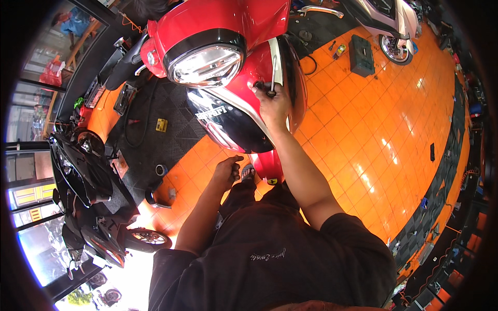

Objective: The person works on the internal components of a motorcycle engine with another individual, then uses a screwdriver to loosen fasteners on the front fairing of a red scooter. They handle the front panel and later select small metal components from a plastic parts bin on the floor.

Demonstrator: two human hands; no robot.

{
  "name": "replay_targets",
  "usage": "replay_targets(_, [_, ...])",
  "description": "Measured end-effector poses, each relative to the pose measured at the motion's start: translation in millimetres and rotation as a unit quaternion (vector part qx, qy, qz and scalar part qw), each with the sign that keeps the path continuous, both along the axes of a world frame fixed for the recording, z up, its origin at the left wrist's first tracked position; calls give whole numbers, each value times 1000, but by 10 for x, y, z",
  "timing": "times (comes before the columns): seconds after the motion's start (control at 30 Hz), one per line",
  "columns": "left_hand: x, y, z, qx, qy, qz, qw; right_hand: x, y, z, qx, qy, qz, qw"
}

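A red scooter (270, 26) with a clear headlamp (205, 62) and a glossy red, white and black front panel (236, 122) stands before me. My right hand (272, 106) is closed on a slim silver tool (274, 72) with a dark round part at the panel's upper right. My left hand (228, 171) hangs below the panel, fingers curled; whatever they may hold is too small to make out. A lower red body part (264, 160) shows behind the panel, above my legs and sandalled foot.
Black motorcycles (83, 207) stand at left. A dark rubber mat (155, 109) with a yellow item (162, 124) lies on orange floor tiles (363, 145). A toolbox (361, 54) and silver scooter (384, 26) are back right. A person (78, 26) shows through the glass.
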State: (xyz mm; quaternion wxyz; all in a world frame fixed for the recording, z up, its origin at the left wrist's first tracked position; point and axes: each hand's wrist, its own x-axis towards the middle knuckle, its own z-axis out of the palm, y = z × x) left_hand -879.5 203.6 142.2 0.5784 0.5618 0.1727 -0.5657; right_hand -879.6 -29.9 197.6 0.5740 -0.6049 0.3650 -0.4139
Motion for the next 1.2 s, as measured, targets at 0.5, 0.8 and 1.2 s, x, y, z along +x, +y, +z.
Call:
replay_targets(0.5, [-104,72,-11,-9,50,30,998,-87,-42,-133,-171,35,6,985])
replay_targets(0.8, [16,1,-95,-8,57,7,998,-83,-93,40,-20,-30,29,999])
replay_targets(1.2, [338,-689,398,-24,-239,-116,964,-111,-172,17,143,-44,59,987])
